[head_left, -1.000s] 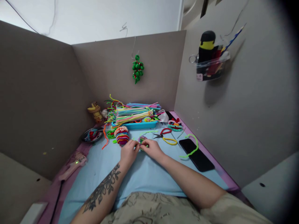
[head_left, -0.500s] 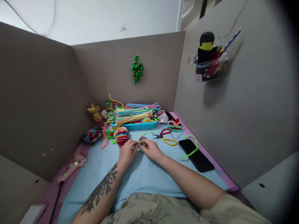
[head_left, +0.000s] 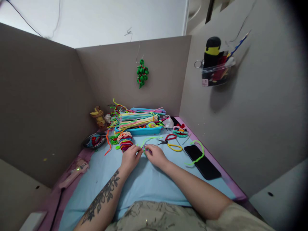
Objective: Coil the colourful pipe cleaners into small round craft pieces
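My left hand [head_left: 131, 157] and my right hand [head_left: 155, 155] meet over the blue cloth, fingertips pinched close together. Between them is a small piece of purple and green pipe cleaner [head_left: 144, 147], mostly covered by the fingers. A light green strand [head_left: 154, 138] reaches out beyond the fingertips toward the scissors. Just past my left hand lies a striped, multicoloured pipe-cleaner piece [head_left: 125, 141] with a peach, curly top. Scissors [head_left: 171, 143] with one red and one yellow handle lie open, to the right of and beyond my right hand.
A blue tray [head_left: 139, 131] at the back is heaped with pipe cleaners [head_left: 137, 119]. A black phone [head_left: 204, 165] lies right, a bright green pipe cleaner [head_left: 201, 150] across it. A dark bowl [head_left: 88, 146] and a pink glue gun [head_left: 75, 175] are left. Grey panels surround the table.
Both hands stay pinched together in nearly the same place. The purple and green piece between the fingers has shifted, its loop now less visible. The camera view has tilted slightly.
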Tool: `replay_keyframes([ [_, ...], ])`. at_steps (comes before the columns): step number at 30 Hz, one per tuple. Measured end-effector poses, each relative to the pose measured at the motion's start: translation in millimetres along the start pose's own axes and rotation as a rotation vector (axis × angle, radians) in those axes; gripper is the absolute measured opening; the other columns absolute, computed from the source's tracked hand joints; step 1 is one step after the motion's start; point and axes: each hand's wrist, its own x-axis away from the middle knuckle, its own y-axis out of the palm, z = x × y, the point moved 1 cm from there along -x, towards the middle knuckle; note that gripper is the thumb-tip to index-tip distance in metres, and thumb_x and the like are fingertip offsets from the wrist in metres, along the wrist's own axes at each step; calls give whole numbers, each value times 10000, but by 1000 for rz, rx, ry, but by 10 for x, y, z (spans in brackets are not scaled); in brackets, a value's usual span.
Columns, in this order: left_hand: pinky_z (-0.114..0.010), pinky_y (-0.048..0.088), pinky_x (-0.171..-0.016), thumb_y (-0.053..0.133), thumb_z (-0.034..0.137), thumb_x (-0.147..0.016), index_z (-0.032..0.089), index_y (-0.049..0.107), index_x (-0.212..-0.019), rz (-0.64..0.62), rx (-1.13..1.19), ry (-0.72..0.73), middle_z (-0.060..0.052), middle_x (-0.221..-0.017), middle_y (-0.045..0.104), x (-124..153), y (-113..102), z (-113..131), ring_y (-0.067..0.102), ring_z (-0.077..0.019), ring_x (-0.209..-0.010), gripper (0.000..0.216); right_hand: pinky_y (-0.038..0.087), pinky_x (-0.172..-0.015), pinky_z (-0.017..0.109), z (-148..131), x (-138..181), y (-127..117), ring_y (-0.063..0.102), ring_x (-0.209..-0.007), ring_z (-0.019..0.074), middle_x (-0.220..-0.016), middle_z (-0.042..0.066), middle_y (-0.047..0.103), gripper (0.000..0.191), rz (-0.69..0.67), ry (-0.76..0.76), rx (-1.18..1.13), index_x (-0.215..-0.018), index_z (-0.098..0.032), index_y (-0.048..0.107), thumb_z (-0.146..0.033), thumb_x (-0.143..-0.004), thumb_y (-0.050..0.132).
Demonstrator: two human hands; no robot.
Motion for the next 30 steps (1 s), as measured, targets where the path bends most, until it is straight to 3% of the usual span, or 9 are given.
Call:
replay_keyframes([
  [6, -263, 454, -727, 468, 265, -861, 202, 603, -1021, -42, 76, 7, -49, -892, 626, -11, 54, -55, 581, -158, -813, 219, 393, -754, 261, 20, -7, -24, 557, -815, 168, -828, 30, 640, 130, -46, -64, 3, -841, -194, 618, -134, -768, 528],
  [9, -262, 460, -720, 452, 224, -863, 194, 626, -974, -97, 100, 30, -56, -857, 613, -18, 74, -80, 577, -160, -804, 209, 396, -751, 267, 0, 12, -39, 552, -814, 169, -837, 32, 637, 131, -11, -53, -1, -876, -190, 610, -156, -762, 553],
  [17, -271, 464, -722, 460, 205, -855, 182, 621, -958, -83, 148, 43, -60, -858, 626, -19, 85, -99, 579, -164, -801, 192, 411, -762, 284, -15, 33, -36, 559, -824, 175, -844, 35, 651, 141, 62, -34, -1, -900, -184, 621, -194, -762, 592],
  [30, -321, 468, -835, 441, 198, -848, 184, 583, -1104, -152, 111, 17, -85, -1048, 660, -4, 170, -158, 607, -194, -943, 293, 388, -806, 296, -8, 27, -47, 554, -883, 183, -917, 46, 660, 193, -28, -22, 33, -955, -197, 638, -174, -783, 554],
])
